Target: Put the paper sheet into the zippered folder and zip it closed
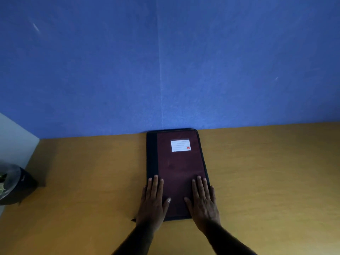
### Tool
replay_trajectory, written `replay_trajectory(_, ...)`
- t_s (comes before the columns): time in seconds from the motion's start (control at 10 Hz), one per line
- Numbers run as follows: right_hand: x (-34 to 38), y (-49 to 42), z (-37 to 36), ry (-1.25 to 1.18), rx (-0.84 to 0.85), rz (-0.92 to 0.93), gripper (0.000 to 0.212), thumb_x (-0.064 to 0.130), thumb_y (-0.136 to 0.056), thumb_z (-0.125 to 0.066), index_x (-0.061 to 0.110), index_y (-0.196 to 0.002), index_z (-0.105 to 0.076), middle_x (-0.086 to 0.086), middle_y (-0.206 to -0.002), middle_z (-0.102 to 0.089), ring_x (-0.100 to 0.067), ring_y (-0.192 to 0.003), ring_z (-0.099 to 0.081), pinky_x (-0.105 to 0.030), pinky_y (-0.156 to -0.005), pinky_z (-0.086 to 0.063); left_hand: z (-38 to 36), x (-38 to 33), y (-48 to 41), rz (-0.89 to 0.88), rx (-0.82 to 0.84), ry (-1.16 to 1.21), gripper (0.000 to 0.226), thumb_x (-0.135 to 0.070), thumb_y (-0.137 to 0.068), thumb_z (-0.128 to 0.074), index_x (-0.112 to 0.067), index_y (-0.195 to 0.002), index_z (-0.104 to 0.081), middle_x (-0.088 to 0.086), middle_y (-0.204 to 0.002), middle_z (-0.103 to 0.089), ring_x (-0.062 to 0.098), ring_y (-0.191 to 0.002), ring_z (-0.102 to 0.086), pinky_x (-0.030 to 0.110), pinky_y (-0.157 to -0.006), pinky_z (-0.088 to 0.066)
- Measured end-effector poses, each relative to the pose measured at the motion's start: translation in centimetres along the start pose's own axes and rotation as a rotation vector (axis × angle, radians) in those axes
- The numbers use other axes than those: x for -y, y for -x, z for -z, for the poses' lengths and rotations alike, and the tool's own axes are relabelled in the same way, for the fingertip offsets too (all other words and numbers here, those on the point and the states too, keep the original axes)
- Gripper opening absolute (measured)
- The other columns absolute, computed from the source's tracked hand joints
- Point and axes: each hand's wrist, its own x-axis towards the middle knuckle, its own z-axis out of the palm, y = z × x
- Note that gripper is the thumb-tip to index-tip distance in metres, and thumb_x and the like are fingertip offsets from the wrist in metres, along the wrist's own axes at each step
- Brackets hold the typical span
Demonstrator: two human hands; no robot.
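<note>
A dark maroon zippered folder [179, 164] with a black spine strip on its left and a white label near its top lies shut and flat on the wooden table, its far end against the blue wall. My left hand [153, 201] rests flat on the folder's near left corner, fingers spread. My right hand [203, 199] lies flat on the near right corner, fingers apart. A small dark tab, possibly the zipper pull [133, 219], pokes out beside my left wrist. No paper sheet is visible.
The wooden table [266, 181] stretches to both sides of the folder. A blue wall [165, 70] rises behind it. A dark round bin [12, 183] with scraps stands on the floor at the left, beside the table's edge.
</note>
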Motion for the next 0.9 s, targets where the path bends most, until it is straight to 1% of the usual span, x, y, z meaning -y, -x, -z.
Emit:
replay_trajectory(0.1,-0.3,0.2,-0.6,-0.012,-0.02,0.029,0.076,0.059,-0.1,-0.034,0.007,-0.156,-0.038,-0.015,-0.166,-0.031,-0.033,-0.155,-0.026,-0.046,-0.125,-0.005,0.6,-0.3,0.1,0.003,-0.033,0.012,0.077,-0.063,-0.099,-0.017,-0.021,-0.161,0.004,0.003,-0.169,0.015,0.023,-0.157,0.012,0.035,-0.122,0.011)
replay_trajectory(0.2,-1.5,-0.5,-1.5,-0.04,-0.083,0.053,0.076,0.061,-0.101,-0.035,0.006,-0.152,-0.045,-0.016,-0.162,-0.04,-0.031,-0.153,-0.027,-0.048,-0.125,-0.011,1.4,-1.8,0.4,0.043,-0.072,-0.034,0.075,-0.059,-0.097,-0.034,-0.015,-0.157,-0.034,0.008,-0.167,-0.018,0.029,-0.152,-0.028,0.037,-0.124,-0.022)
replay_trajectory(0.3,-1.8,-1.1,-1.7,-0.062,-0.115,0.09,0.076,0.061,-0.1,-0.038,0.006,-0.15,-0.049,-0.016,-0.161,-0.04,-0.031,-0.153,-0.028,-0.048,-0.125,-0.012,2.0,-2.7,0.9,0.071,-0.096,-0.048,0.072,-0.056,-0.086,-0.062,-0.011,-0.142,-0.059,0.011,-0.158,-0.035,0.032,-0.135,-0.055,0.04,-0.102,-0.053)
replay_trajectory(0.4,-1.9,-1.4,-2.6,-0.043,-0.237,0.157,0.081,0.064,-0.093,-0.045,0.009,-0.153,-0.04,-0.007,-0.169,-0.025,-0.022,-0.159,-0.01,-0.047,-0.122,-0.015,2.8,-3.7,1.1,0.105,-0.226,-0.002,0.082,-0.054,-0.061,-0.086,-0.014,-0.131,-0.069,0.008,-0.167,-0.015,0.03,-0.129,-0.061,0.04,-0.077,-0.064)
replay_trajectory(0.5,-2.2,-1.9,-1.9,-0.051,-0.317,0.138,0.079,0.069,-0.095,-0.032,0.014,-0.151,-0.037,-0.003,-0.171,-0.019,-0.019,-0.16,-0.008,-0.047,-0.121,-0.017,3.8,-4.0,0.5,0.076,-0.324,-0.012,0.076,-0.059,-0.078,-0.059,-0.022,-0.144,-0.05,0.003,-0.171,0.013,0.026,-0.153,-0.03,0.037,-0.066,-0.063)
replay_trajectory(0.6,-1.9,-3.2,-0.8,-0.126,-0.173,0.121,0.077,0.07,-0.093,-0.024,0.015,-0.135,-0.056,-0.008,-0.147,-0.059,-0.018,-0.158,-0.019,-0.045,-0.124,-0.019,5.3,-3.5,-1.2,0.081,-0.402,-0.034,0.056,-0.052,-0.1,-0.02,-0.024,-0.13,-0.059,-0.003,-0.17,0.018,0.027,-0.147,-0.026,0.036,-0.065,-0.062)
replay_trajectory(0.7,-1.2,-4.6,1.5,-0.155,-0.167,0.126,0.076,0.07,-0.094,-0.022,0.016,-0.134,-0.056,-0.01,-0.143,-0.061,-0.017,-0.158,-0.019,-0.044,-0.124,-0.018,7.0,-3.0,-2.5,0.008,-0.415,-0.047,0.066,-0.051,-0.103,-0.012,-0.022,-0.122,-0.068,-0.002,-0.17,0.016,0.028,-0.148,-0.023,0.037,-0.094,-0.049)
replay_trajectory(0.8,-1.4,-7.4,4.5,-0.015,-0.455,0.208,0.077,0.07,-0.098,-0.021,0.016,-0.15,-0.035,-0.004,-0.172,-0.016,-0.019,-0.16,-0.006,-0.046,-0.126,-0.01,10.8,-2.3,-4.8,-0.02,-0.471,-0.096,0.061,-0.051,-0.104,-0.018,-0.017,-0.134,-0.058,0.006,-0.167,-0.02,0.025,-0.156,-0.02,0.041,-0.118,-0.015)
replay_trajectory(0.9,-1.2,-8.7,6.6,0.031,-0.49,0.242,0.075,0.069,-0.101,-0.02,0.016,-0.154,-0.027,-0.004,-0.174,-0.002,-0.021,-0.16,-0.002,-0.049,-0.123,-0.011,13.3,-1.2,-5.9,-0.02,-0.51,-0.131,0.061,-0.046,-0.097,-0.034,-0.009,-0.133,-0.067,0.011,-0.157,-0.039,0.035,-0.137,-0.054,0.045,-0.114,-0.022)
